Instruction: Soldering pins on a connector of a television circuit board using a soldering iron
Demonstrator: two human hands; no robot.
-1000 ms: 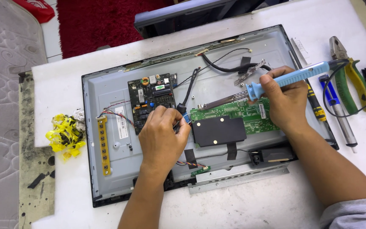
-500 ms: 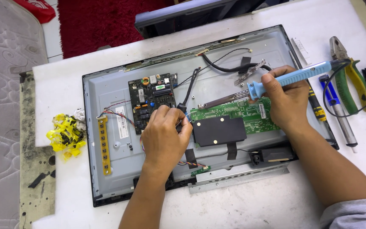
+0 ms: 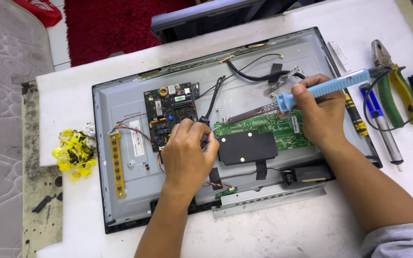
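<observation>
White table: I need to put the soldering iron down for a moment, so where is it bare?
The white table is bare in front of the opened panel, between the two forearms, and left of the panel above the yellow scraps. The right side is crowded with pliers and a screwdriver.

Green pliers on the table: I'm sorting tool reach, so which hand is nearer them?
Right. The right hand, holding the soldering iron, is just left of the green pliers; the left hand is far across the panel.

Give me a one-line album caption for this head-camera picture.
Right hand aims a blue soldering iron at the green circuit board; left hand pinches a wire beside it.
</observation>
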